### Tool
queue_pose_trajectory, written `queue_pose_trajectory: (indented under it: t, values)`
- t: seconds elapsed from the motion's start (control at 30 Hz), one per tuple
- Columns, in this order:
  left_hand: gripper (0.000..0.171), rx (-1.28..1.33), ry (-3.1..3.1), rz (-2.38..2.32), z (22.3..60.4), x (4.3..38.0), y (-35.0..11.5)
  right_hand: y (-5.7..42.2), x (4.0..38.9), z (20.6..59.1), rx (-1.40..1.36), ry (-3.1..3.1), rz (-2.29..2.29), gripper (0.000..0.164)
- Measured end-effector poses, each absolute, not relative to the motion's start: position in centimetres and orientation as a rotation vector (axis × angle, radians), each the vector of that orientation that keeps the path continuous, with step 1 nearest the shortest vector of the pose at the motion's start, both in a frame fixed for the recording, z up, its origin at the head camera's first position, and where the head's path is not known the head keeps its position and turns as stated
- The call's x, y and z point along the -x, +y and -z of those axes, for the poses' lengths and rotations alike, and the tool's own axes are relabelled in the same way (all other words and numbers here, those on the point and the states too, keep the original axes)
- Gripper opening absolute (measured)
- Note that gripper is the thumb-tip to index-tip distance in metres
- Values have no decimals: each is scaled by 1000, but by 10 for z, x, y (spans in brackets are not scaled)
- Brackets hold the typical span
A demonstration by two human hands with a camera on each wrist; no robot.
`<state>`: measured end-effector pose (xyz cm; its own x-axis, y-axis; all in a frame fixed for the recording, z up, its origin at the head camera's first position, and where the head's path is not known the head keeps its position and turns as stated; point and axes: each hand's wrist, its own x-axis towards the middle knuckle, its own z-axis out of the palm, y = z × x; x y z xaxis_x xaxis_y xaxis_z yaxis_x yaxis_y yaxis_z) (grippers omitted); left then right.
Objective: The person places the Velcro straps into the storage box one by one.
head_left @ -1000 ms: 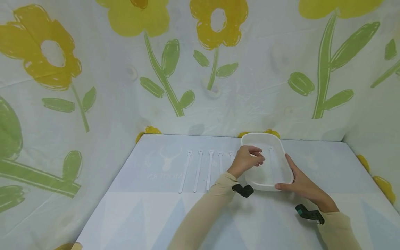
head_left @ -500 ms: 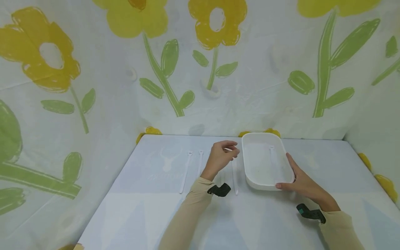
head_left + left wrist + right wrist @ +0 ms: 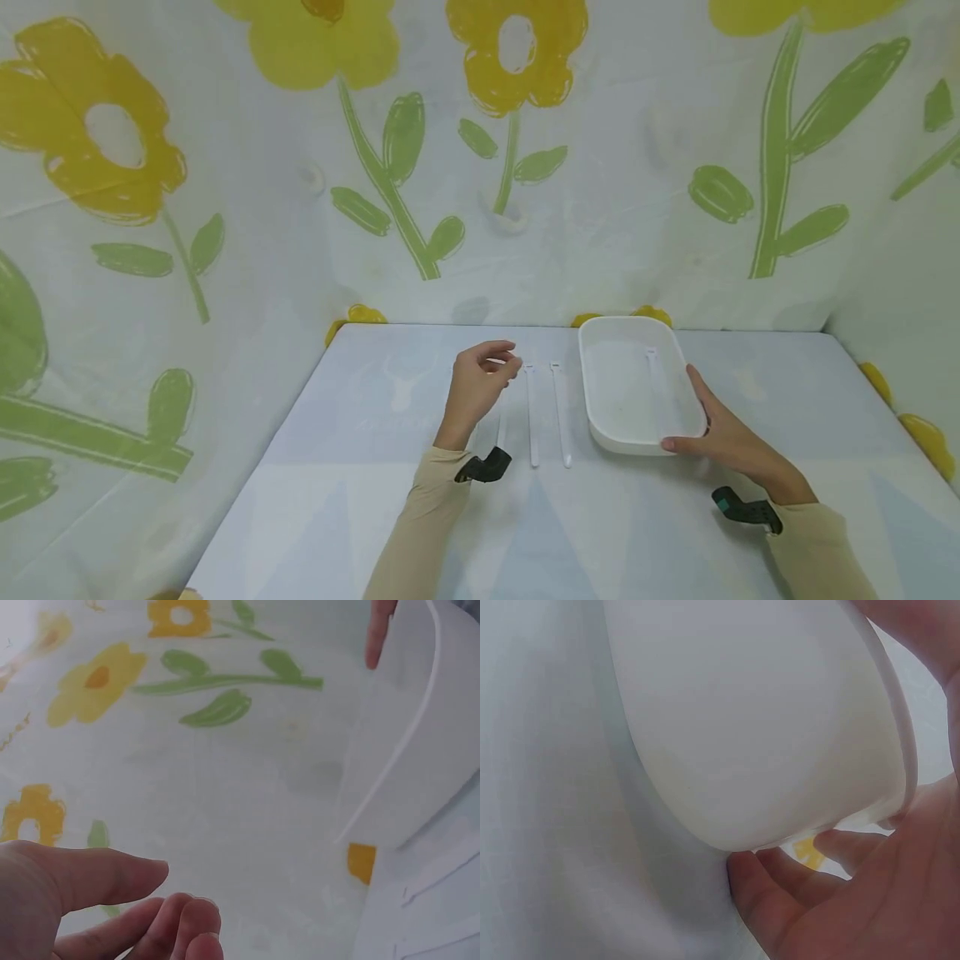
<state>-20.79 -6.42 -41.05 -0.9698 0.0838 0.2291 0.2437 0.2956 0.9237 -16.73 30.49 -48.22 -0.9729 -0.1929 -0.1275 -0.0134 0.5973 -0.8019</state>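
Note:
My right hand (image 3: 723,442) grips a white plastic tub (image 3: 630,447) by its right side, thumb over the rim. In the right wrist view, fingertips (image 3: 754,881) press at the lower edge of the tub (image 3: 757,720). One slim white strip with a small square head (image 3: 652,383) lies inside. Left of the tub, my left hand (image 3: 476,387) hovers over a row of similar strips (image 3: 531,417), loosely curled and holding nothing. Its thumb (image 3: 124,876) is apart from the fingers in the left wrist view. The hand and forearm hide part of the row.
A pale table (image 3: 600,533) with a faint printed pattern carries everything. Behind and beside it hangs a white cloth (image 3: 622,217) printed with yellow flowers and green leaves. Black wrist cameras (image 3: 486,467) sit on both sleeves.
My left hand has moved left, from over the tub to the row of strips, uncovering the strips nearest the tub. The right hand and tub stay almost in place.

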Motion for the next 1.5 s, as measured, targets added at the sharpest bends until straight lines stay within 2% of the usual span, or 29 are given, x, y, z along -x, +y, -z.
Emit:
queue_pose_trajectory:
  t: [0.7, 1.5]
  values:
    - [24, 42, -2269, 1756, 410, 212, -118, 308, 166, 484, 181, 2607, 1331, 134]
    - [28, -209, -2361, 1665, 420, 225, -146, 305, 169, 484, 185, 2610, 1331, 134]
